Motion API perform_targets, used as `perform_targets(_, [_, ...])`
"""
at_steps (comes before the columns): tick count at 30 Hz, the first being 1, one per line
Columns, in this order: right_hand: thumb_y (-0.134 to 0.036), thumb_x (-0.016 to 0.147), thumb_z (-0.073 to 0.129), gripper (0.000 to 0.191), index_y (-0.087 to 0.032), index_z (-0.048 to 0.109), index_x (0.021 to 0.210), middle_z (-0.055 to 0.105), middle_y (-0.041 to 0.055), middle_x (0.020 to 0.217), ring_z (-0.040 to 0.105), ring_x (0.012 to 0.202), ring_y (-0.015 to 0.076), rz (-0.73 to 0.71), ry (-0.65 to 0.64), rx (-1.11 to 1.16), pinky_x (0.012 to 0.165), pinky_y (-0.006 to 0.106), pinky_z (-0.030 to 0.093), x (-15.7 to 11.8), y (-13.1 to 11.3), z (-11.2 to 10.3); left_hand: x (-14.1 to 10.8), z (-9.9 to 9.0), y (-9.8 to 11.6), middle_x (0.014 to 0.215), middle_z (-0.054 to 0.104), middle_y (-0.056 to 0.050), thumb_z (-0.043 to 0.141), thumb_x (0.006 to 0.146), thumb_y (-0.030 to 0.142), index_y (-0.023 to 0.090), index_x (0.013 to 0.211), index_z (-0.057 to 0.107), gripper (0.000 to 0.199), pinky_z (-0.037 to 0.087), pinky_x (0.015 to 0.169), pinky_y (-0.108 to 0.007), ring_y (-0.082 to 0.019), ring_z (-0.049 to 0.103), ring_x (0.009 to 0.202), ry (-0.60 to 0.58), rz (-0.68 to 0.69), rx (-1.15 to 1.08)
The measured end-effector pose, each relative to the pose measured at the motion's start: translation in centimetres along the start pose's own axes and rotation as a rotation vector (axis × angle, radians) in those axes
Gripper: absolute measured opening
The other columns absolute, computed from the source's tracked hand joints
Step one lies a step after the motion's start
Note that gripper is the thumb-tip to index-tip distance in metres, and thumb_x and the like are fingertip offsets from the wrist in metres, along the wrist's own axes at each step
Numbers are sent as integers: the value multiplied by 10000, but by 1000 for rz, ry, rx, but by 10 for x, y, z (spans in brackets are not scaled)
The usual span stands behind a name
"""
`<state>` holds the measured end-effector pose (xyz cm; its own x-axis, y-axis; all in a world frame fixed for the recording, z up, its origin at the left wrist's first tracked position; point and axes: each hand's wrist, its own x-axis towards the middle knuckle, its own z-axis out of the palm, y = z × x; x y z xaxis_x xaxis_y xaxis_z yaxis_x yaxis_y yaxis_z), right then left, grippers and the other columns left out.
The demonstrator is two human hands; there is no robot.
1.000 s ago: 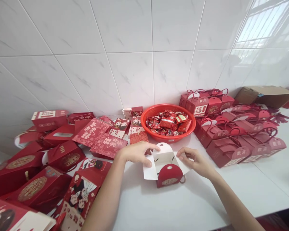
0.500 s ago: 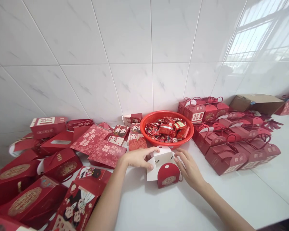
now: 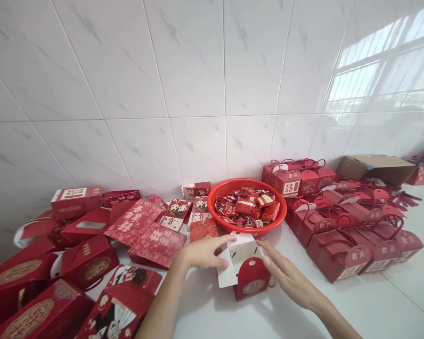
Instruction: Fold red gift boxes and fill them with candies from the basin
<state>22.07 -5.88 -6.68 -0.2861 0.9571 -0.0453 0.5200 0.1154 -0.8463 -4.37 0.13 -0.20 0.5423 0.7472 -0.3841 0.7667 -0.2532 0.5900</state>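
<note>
A small red gift box (image 3: 253, 278) with a white inside stands on the white surface, its top unfolded and its flaps spread. My left hand (image 3: 202, 253) is at its left side, the thumb on the white side flap and the index finger by the back panel; the other fingers are partly hidden. My left hand is closed on the box's edge. Along the right side lies my right hand (image 3: 288, 274), open, fingers stretched out and touching or close to the box. Slots show inside the back panel. A bit of cord sticks out at the lower right.
A red plastic basket (image 3: 214, 214) of wrapped candies (image 3: 246, 205) stands just behind. Red boxes with cord handles (image 3: 335, 247) stand in rows at the right, before a cardboard box (image 3: 378, 167). More red boxes (image 3: 86, 261) and flat packets (image 3: 157, 245) crowd the left. A tiled wall closes the back.
The view has tilted upward, so everything sits lower in the picture. My right hand's fingers lie flatter and straighter along the box's right side. My left hand keeps its place on the flap.
</note>
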Motion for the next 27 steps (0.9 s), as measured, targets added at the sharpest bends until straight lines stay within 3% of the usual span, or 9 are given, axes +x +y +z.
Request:
perform_targets(4, [-694,966,304,678,-208,604,1331,546,125,1450,492,1354,300,-30,114,181,1134,479,396,7,2,5,-1,2,3,1079,707,-74,671,727,311,301,1507,433,816,467,788,-299,-294,640,993,11,3,-4])
perform_targets(8, [-697,914,452,601,-220,620,1238,652,126,1286,629,1153,306,-60,130,195,990,467,516,15,3,5,-1,3,5,1093,703,-87,668,726,327,291,1507,434,816,468,792,-319,-313,641,999,14,-13,7])
perform_targets(11, [-658,872,575,600,-229,603,1291,614,117,1359,585,1242,305,-97,7,226,1049,450,482,12,3,-8,0,3,2,1083,708,-86,683,716,329,294,1499,449,818,472,780,-318,-314,648,984,16,2,-12])
perform_targets(15, [-576,710,803,926,-262,432,1499,389,122,1576,396,1430,343,-127,-168,184,1140,492,387,3,7,-21,1,2,0,1110,716,-86,713,701,334,286,1499,451,841,473,813,-322,-313,647,1008,25,25,-48])
perform_targets(18, [-551,736,798,994,-265,325,1562,350,135,1595,381,1442,331,-206,-176,128,1149,496,373,1,13,-18,2,2,0,1123,715,-72,713,705,332,298,1496,446,836,468,825,-320,-305,645,1014,5,26,-51])
perform_targets(21, [-554,750,787,974,-251,338,1558,365,148,1585,408,1426,327,-245,-161,11,1136,481,392,2,12,-22,0,1,2,1081,721,-65,701,715,322,293,1494,448,820,464,787,-303,-294,653,975,1,23,-34])
perform_targets(24, [-555,757,779,741,-251,572,1400,536,130,1464,526,1324,340,-263,-160,-191,1073,457,455,11,-6,-49,-5,-1,5,1092,712,-86,692,734,343,274,1427,547,712,468,775,-305,-312,645,1004,57,5,30])
perform_targets(27, [-540,906,616,419,-241,705,1185,714,82,1203,671,1093,284,-327,-51,-290,942,385,524,43,-39,-81,-14,-5,11,1092,712,-88,649,791,392,257,1325,644,551,472,814,-317,-308,633,1046,144,4,54])
